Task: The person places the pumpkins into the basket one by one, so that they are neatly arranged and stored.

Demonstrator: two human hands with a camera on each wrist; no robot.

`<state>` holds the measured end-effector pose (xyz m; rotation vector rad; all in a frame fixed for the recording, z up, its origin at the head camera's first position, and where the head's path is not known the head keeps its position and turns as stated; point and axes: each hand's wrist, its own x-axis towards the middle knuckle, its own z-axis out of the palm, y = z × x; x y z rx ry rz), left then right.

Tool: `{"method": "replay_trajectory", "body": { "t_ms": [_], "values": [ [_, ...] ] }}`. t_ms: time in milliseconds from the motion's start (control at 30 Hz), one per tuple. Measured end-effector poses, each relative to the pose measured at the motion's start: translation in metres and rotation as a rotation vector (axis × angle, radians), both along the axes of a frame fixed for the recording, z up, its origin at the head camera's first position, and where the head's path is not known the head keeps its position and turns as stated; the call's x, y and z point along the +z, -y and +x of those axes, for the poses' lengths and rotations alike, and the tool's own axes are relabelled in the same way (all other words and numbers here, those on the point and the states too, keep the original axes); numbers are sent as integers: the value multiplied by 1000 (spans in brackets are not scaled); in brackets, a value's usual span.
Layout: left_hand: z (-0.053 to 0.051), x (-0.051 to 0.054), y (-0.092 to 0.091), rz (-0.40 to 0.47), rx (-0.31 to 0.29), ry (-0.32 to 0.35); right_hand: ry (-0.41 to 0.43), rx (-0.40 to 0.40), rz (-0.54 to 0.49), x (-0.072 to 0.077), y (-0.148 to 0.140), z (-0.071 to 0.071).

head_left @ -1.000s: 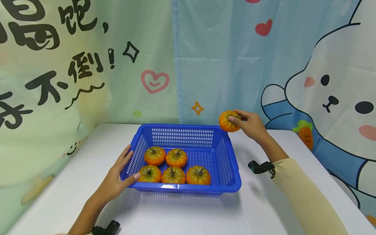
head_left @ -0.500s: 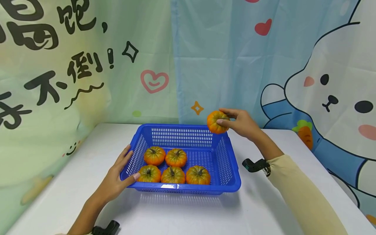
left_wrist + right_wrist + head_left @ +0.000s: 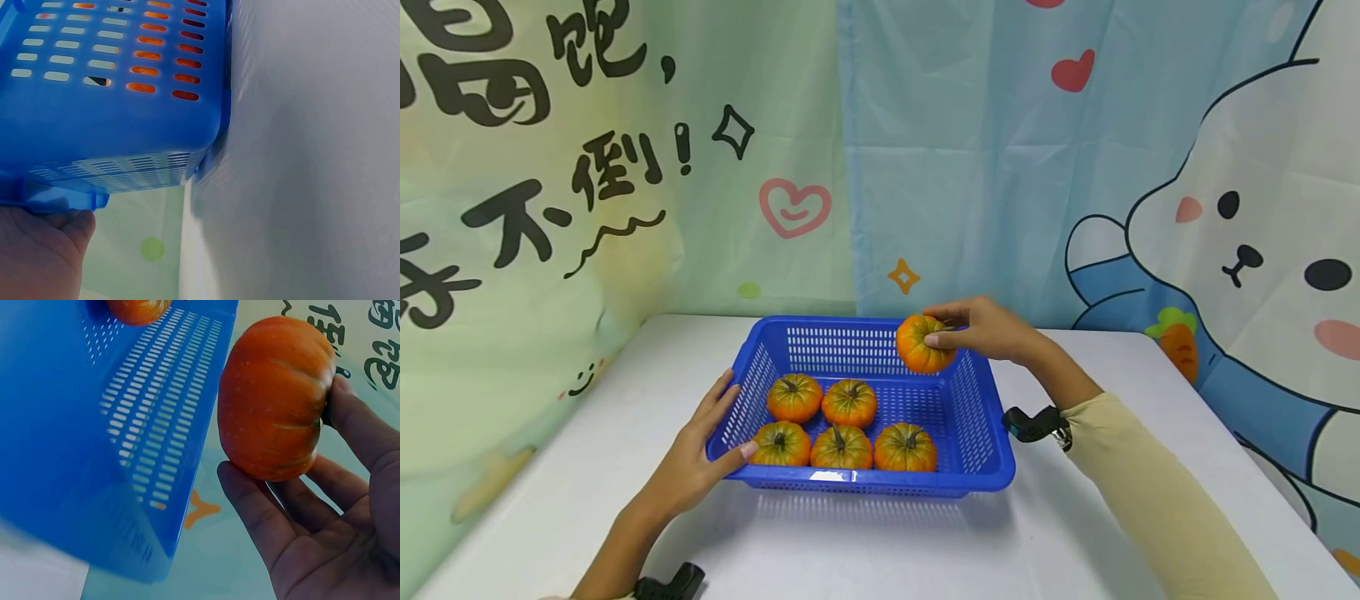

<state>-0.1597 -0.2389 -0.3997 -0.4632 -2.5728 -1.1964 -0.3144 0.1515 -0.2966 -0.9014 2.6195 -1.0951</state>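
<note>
My right hand [image 3: 988,331] pinches a small orange pumpkin [image 3: 919,344] between thumb and fingers. This pumpkin hangs over the back right part of a blue plastic basket [image 3: 887,481]. In the right wrist view the held pumpkin [image 3: 275,400] shows its smooth ribbed side, with the thumb near its stem and the fingers beneath. Several more pumpkins [image 3: 842,448] sit in the basket's left and front, stems up. My left hand [image 3: 696,454] rests on the basket's front left corner, fingers fairly straight along the left rim and thumb over the front rim.
The basket stands on a white table [image 3: 880,550], with bare floor visible inside it at the right and back. Behind the table hangs a printed cloth backdrop [image 3: 955,167]. Slotted basket walls [image 3: 100,125] fill much of the left wrist view.
My right hand has carried the pumpkin left from beyond the basket's back right corner, then lowered it slightly over the basket. The left hand, basket and other pumpkins have stayed put.
</note>
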Motion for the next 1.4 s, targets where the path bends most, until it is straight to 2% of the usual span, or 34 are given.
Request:
{"method": "replay_trajectory", "body": {
  "t_ms": [167, 400, 633, 900, 1100, 1300, 1400],
  "values": [
    [0, 1, 0, 0, -1, -4, 37, 71, 16, 0, 10, 1],
    [0, 1, 0, -5, 0, -8, 142, 142, -4, -3, 19, -3],
    [0, 2, 0, -8, -4, -9, 121, 196, 44, -12, 27, -10],
    [0, 5, 0, -13, -9, -17, 147, 184, 86, -18, 35, -19],
    [1, 5, 1, -7, -10, -9, 180, 204, 133, -25, 39, -24],
    [1, 3, 1, 1, -14, -13, 255, 204, 207, -31, 43, -24],
    [1, 2, 1, 10, -24, -16, 266, 198, 251, -34, 44, -24]
  ]
}}
